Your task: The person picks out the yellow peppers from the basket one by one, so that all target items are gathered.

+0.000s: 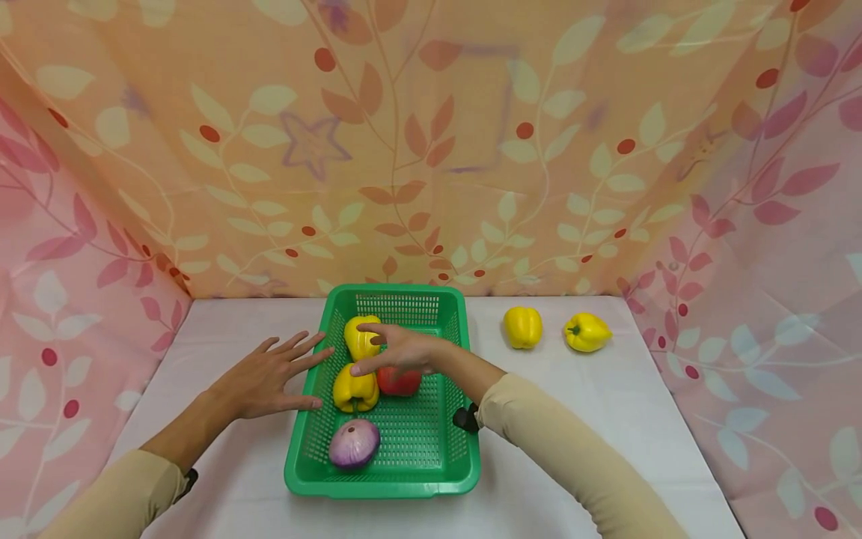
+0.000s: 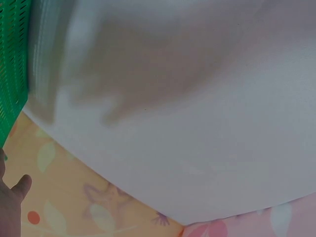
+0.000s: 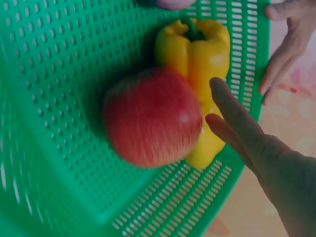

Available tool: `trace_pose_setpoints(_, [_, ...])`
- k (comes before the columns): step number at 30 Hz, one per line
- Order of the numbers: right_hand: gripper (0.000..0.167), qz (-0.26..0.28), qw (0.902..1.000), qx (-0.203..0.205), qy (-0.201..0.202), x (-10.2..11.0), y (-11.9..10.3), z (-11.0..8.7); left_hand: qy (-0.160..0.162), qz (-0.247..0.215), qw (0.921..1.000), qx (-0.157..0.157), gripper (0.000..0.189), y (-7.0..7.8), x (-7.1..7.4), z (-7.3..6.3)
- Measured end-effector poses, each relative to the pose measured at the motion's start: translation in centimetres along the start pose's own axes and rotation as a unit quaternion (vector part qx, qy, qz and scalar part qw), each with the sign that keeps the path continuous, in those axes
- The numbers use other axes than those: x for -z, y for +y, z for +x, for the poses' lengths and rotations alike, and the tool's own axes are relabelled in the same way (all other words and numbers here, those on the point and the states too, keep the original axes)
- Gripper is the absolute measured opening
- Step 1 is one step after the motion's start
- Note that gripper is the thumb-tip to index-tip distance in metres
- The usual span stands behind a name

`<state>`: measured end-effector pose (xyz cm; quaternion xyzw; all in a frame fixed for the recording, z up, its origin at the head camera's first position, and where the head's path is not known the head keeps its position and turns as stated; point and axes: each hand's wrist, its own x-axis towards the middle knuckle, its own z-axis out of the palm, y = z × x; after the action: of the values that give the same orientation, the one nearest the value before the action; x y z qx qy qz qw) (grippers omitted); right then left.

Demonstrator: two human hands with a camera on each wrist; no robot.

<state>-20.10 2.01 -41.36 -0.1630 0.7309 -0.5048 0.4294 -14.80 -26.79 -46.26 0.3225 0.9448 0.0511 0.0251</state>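
My left hand [image 1: 266,380] is at the left edge of the green basket [image 1: 381,490], fingers spread wide and holding nothing. The fingertips reach over the rim in the head view, though I can't tell whether they touch it. My right hand [image 1: 407,352] is above the inside of the basket, thumb and fingers stretched out and apart, with nothing between them.

Under and around that right hand are the apple [image 1: 399,383], red and just to the right of the front pepper [image 1: 355,391], and the back pepper [image 1: 359,347], partly hidden by my fingers. Both peppers are yellow and sit in a row along the basket's left side. The front one has its green stem turned toward me. Nearest me in the basket, at the left front corner, is a purple onion [image 1: 355,443].

The basket stands on the white tabletop [image 1: 626,404]. Beyond its right side, well apart from my hands, two more yellow peppers rest on the tabletop: an upright-looking pepper [image 1: 523,328] and, farther right, a tipped pepper [image 1: 587,332] with its stem toward the first. Leafy patterned cloth [image 1: 417,97] surrounds the tabletop at the back and both sides. My sleeves [image 1: 559,442] are beige.
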Motion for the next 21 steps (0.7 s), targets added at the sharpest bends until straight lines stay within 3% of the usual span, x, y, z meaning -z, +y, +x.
trace_pose_setpoints(8, [0.085, -0.045, 0.999, -0.007, -0.001, -1.3, 0.6, 0.9, 0.001, -0.004, 1.0, -0.002, 0.084, 0.0, 0.0, 0.1])
trace_pose_setpoints(21, [0.085, -0.064, 0.9972, -0.039, 0.001, -2.7, 1.4, 2.7, 0.001, -0.001, 1.0, -0.001, 0.084, 0.0, 0.1, 0.0])
